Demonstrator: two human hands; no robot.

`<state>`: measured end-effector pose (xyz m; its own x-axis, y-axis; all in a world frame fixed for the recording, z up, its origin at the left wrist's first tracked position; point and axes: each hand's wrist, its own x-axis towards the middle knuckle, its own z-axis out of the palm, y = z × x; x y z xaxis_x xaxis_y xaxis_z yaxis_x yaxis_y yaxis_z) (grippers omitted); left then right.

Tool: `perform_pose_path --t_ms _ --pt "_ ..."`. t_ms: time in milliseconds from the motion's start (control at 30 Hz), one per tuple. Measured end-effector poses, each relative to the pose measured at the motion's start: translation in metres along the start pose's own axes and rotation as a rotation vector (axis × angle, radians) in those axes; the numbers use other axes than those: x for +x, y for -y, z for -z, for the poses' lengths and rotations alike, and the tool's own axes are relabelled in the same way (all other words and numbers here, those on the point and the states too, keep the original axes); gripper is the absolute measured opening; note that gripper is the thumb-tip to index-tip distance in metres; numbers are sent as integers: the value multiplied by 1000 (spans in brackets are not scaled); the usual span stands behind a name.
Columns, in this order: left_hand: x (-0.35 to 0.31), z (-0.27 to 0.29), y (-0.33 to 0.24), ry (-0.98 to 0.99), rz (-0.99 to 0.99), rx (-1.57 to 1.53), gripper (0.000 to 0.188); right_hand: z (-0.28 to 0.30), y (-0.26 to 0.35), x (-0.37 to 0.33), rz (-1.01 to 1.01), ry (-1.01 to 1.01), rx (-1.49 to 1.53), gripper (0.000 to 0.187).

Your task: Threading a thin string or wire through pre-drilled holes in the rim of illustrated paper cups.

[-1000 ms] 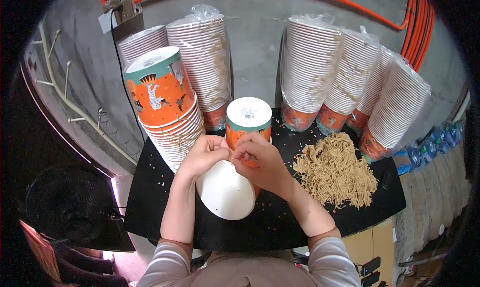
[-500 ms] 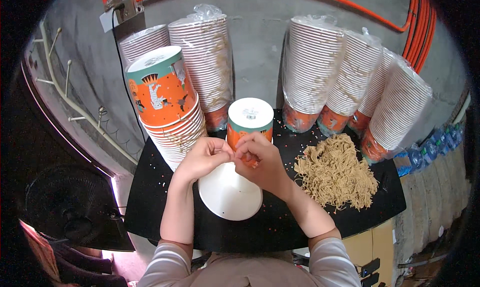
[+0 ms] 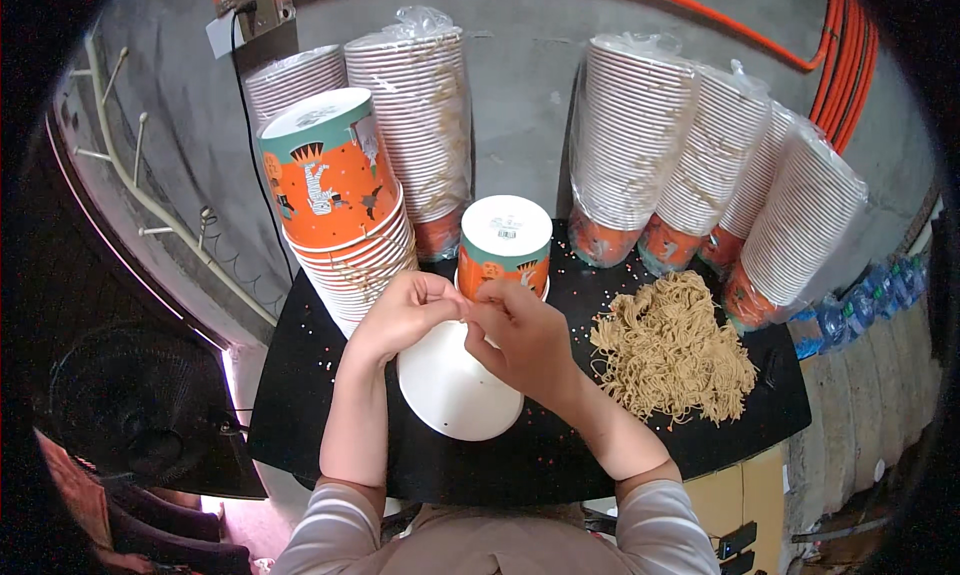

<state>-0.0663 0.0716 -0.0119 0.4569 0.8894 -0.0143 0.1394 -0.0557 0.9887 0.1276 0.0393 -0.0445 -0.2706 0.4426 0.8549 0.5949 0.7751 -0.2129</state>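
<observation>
My left hand (image 3: 402,318) and my right hand (image 3: 530,343) meet at the fingertips over a white paper bucket (image 3: 450,400), both closed in a pinch. Whatever lies between the fingers is too small and hidden to name. The bucket is tipped with its white inside toward me, and small dark holes show near its rim. Just beyond the hands an orange and green printed paper bucket (image 3: 507,260) stands upside down, its white base up. To the right of my right hand lies a loose heap of tan cord pieces (image 3: 675,350).
At the left stands a tall stack of printed buckets (image 3: 330,190) with cords hanging on it. Plastic-wrapped bucket stacks (image 3: 630,135) line the back of the black table (image 3: 570,455). Small coloured specks dot the tabletop. A dark fan (image 3: 135,405) is at the left, bottles (image 3: 870,300) at the right.
My right hand has turned slightly and its fingers have drawn closer together against the left fingertips. The view has shifted a little; the bucket stays in place.
</observation>
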Motion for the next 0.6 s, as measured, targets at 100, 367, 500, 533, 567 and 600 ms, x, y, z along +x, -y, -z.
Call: perform_pose_path --t_ms 100,367,500,533,567,600 --pt "1 1 4 -7 -16 0 10 5 3 3 30 20 -13 23" --pt "1 1 0 10 24 -11 11 4 0 3 21 5 38 24" --pt "1 -2 3 0 -11 -49 8 3 -2 2 -52 11 118 22" --pt "1 -2 3 2 -11 -50 8 3 -1 2 -65 14 120 23" --pt "1 -1 3 5 -11 -51 8 3 -1 2 -84 14 141 22" --pt "0 -1 3 8 -11 -52 8 3 -1 2 -104 14 162 22"
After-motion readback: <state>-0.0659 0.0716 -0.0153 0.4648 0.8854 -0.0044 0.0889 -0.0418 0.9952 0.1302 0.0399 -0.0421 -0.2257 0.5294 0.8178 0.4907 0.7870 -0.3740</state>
